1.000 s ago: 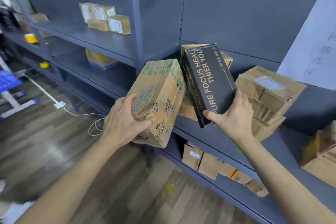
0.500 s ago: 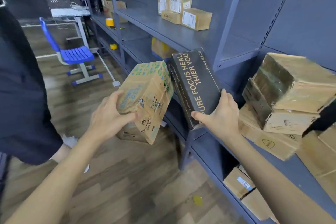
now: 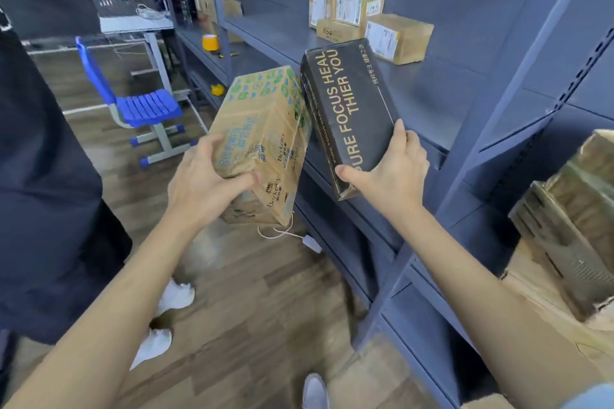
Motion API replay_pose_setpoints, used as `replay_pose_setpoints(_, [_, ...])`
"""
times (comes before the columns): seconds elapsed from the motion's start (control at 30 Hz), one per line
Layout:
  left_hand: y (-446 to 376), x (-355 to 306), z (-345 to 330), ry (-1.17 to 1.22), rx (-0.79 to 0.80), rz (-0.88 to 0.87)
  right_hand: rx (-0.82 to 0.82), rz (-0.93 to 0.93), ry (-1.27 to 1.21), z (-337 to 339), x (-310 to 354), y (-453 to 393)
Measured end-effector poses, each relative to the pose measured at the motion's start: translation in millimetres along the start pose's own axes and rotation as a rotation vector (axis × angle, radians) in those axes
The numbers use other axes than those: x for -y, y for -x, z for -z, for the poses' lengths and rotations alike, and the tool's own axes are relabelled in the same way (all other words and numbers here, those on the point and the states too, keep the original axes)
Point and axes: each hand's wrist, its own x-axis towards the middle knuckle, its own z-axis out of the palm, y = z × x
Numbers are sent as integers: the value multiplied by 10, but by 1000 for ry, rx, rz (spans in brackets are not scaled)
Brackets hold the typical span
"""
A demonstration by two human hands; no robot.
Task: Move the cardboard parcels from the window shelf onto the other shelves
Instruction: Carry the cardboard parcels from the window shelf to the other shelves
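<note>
My left hand (image 3: 206,186) grips a brown cardboard parcel (image 3: 265,133) with green and blue print, held in the air in front of the grey metal shelving (image 3: 432,100). Beside it, my right hand (image 3: 392,173) grips the lower end of a black box (image 3: 345,109) with gold lettering, tilted up toward the middle shelf. The two boxes touch along their upper edges. Several small labelled cardboard parcels (image 3: 368,20) sit at the back of that shelf.
A stack of worn cardboard boxes (image 3: 571,219) fills the shelf at the right edge. A person in dark clothes (image 3: 43,176) stands close on the left. A blue chair (image 3: 139,103) and a desk stand behind. A white cable (image 3: 282,234) lies on the wooden floor.
The view has swung left along the shelving. Both boxes stay in my hands and have come closer to the middle shelf with the small parcels. The stacked boxes slid to the right edge.
</note>
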Motion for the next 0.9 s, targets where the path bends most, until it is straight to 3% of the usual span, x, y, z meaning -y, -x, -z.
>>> replay_pose_setpoints(0.27, [-1669, -475, -222, 10, -34, -123, -118, 54, 138, -61, 77, -1556])
replay_pose_setpoints(0.4, [-2484, -614, -293, -26, -48, -192, -107, 72, 330, 57, 0, -2155])
replay_pose_setpoints(0.53, [-3081, -706, -477, -79, 4, -248, 44, -66, 497, 0, -49, -2410])
replay_pose_setpoints(0.67, [-3624, -676, -726, -12, 152, -305, 225, -300, 414, -93, -77, -2638])
replay_pose_setpoints(0.8, [-4094, -580, -854, 13, 291, -392, 144, -442, 491, -148, -10, -2802])
replay_pose_setpoints(0.9, [-4470, -517, -843, -51, 344, -502, -81, -391, 410, -293, 244, -2925])
